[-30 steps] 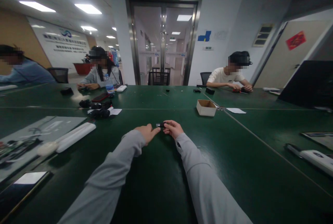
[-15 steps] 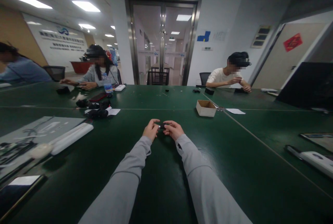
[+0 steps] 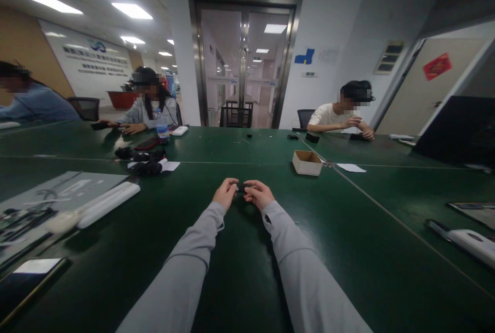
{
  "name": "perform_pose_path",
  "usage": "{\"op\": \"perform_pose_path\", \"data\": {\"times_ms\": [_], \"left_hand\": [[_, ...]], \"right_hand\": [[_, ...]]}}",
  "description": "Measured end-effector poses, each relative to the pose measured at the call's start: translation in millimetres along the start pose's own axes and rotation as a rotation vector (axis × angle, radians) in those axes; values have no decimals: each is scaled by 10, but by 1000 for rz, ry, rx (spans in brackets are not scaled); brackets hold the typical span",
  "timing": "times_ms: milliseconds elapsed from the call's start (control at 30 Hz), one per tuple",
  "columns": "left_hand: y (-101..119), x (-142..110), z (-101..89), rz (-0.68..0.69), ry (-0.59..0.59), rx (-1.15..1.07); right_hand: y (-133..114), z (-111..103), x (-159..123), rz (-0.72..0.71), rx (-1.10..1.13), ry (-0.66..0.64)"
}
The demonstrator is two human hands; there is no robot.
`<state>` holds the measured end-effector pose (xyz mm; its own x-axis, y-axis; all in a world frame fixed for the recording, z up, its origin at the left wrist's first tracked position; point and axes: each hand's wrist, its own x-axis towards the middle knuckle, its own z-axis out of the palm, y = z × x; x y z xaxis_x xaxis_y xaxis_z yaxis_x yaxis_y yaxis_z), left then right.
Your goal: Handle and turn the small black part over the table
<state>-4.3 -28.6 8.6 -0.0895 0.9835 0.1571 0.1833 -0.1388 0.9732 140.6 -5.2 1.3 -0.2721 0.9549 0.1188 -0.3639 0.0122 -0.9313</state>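
A small black USB stick point(image 3: 242, 187) is held level between my two hands, just above the green table point(image 3: 243, 250). My right hand point(image 3: 261, 194) pinches its right end between thumb and fingers. At the opposite end, the thumb and fingers of my left hand point(image 3: 225, 194) close on the tip. My left fingers now cover the silvery metal end, so only the dark body shows between the hands.
An open cardboard box point(image 3: 307, 163) stands beyond my right hand. Black gadgets point(image 3: 147, 168) lie on paper to the left, near a water bottle point(image 3: 162, 127). A phone point(image 3: 31, 286) rests at the near left, a white device point(image 3: 472, 243) at the right. Several people sit around.
My left hand, earlier stretched out beside the silvery end, has turned and closed on it. My right hand keeps its grip. Across the table, the left co-worker has picked up a black object.
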Motion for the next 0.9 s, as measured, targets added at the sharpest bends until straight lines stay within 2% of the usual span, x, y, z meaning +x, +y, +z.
{"op": "perform_pose_path", "data": {"times_ms": [233,567,900], "left_hand": [[8,-5,-13,-17,-57,-39],[-8,-4,-17,29,-33,-54],[45,-8,-27,-44,-79,-10]], "right_hand": [[-8,4,-4,9,4,-8],[4,2,1,8,2,5],[17,7,11,5,6,-21]]}}
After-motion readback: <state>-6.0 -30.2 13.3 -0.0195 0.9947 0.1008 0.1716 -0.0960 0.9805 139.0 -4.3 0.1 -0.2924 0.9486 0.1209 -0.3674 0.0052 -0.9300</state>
